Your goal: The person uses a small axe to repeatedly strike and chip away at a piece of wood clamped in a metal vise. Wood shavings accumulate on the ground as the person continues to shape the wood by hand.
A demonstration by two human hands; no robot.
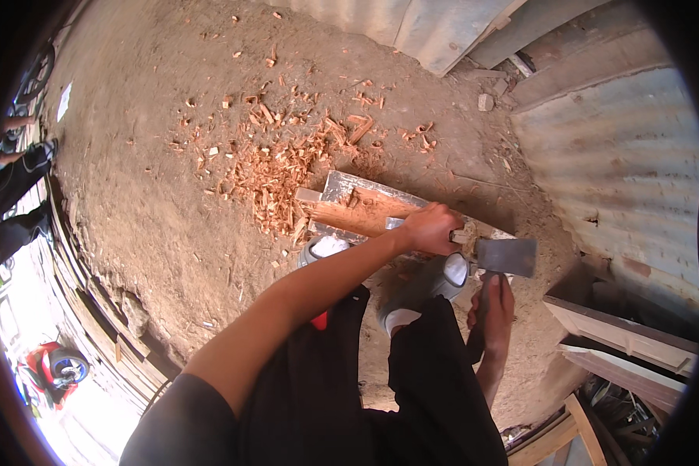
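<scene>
My left hand (429,230) is closed round what looks like a chisel (394,223). Its grey blade shows on the left of the fist, and the butt of its handle pokes out on the right. Beneath lies a reddish-brown piece of wood (365,211), hollowed along its upper face, resting against a whitish, worn block (340,185). Lower right, my right hand (495,311) grips the dark handle of a mallet (507,257) with a broad rectangular grey head. That head is just right of the chisel's butt; whether they touch I cannot tell.
Wood chips (283,171) cover the dirt floor beyond the workpiece. Corrugated metal sheets (613,155) stand at the right, above wooden drawer-like boxes (621,330). My grey shoes (452,269) are close to the wood. At far left are another person's legs (19,182) and a red motorbike (50,365).
</scene>
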